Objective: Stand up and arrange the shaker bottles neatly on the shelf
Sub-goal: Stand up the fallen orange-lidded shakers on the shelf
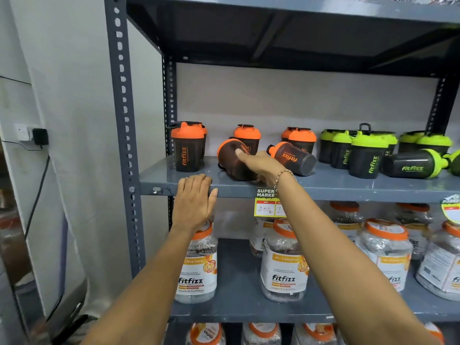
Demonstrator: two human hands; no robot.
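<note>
Under the right hand, fingers wrapped around a tipped orange shaker; left hand flat, fingers together, on shelf edge. Next: stand it upright.

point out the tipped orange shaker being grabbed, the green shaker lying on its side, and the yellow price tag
tipped orange shaker (230,158), head view, dark body
green shaker lying down (408,167), head view, dark side by logo
yellow price tag (265,209), head view, handwritten white panel

Rightmost green-lidded shaker bottle cut by frame edge.
</note>
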